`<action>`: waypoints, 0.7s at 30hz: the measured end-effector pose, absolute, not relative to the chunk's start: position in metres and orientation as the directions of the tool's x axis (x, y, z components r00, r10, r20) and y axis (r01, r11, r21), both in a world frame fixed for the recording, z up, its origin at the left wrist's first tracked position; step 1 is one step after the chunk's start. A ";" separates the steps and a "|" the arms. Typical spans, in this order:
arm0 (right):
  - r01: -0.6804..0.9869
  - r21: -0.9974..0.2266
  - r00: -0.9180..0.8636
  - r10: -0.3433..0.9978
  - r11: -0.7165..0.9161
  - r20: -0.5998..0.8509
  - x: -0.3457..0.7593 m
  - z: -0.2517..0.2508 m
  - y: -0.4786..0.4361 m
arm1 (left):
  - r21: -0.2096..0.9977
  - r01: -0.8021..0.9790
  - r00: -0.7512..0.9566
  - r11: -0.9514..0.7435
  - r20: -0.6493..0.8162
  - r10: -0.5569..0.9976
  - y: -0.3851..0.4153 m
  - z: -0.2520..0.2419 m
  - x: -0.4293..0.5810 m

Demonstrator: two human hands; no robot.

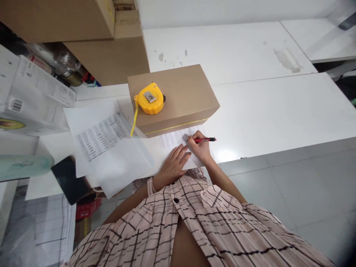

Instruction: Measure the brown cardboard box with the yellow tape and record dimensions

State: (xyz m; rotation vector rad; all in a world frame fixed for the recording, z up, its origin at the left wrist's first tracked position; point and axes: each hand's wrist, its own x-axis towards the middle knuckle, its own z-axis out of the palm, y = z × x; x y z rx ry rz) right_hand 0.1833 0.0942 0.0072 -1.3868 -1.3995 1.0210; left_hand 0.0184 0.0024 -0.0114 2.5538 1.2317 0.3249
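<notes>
Gleaming table (pixel 264 107), paper (pixel 170 139), tiled floor (pixel 289 185)

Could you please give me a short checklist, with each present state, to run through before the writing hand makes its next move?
1. Red pen gripped in the right hand: ok.
2. Left hand resting on the printed sheet: ok.
3. Whole printed sheet in view: not ok; the cardboard box hides its far edge, and the hands cover part.
4. Tape measure lying on top of the box: ok.
5. Pen tip touching the paper: cannot tell; too small to judge.
</notes>
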 end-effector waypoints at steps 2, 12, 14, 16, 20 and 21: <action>0.272 -0.962 0.030 0.999 0.028 0.037 0.183 0.007 0.094 | 0.345 0.727 0.607 -0.593 0.079 0.790 0.002 -0.011 0.019; 0.277 -0.960 0.019 0.999 0.040 0.047 0.184 0.007 0.093 | 0.374 0.718 0.605 -0.587 0.081 0.792 0.002 -0.012 0.018; 0.278 -0.960 0.022 0.999 0.035 0.043 0.183 0.007 0.093 | 0.373 0.721 0.601 -0.584 0.083 0.795 0.002 -0.012 0.019; 0.287 -0.957 0.019 0.999 0.042 0.049 0.182 0.006 0.094 | 0.363 0.729 0.591 -0.580 0.091 0.801 0.002 -0.012 0.019; 0.260 -0.964 0.112 0.989 0.063 0.095 0.187 0.007 0.092 | 0.359 0.720 0.595 -0.594 0.121 0.795 0.003 -0.013 0.018; 0.258 -0.964 0.147 0.983 0.068 0.109 0.192 0.007 0.091 | 0.361 0.715 0.598 -0.598 0.127 0.791 0.003 -0.014 0.017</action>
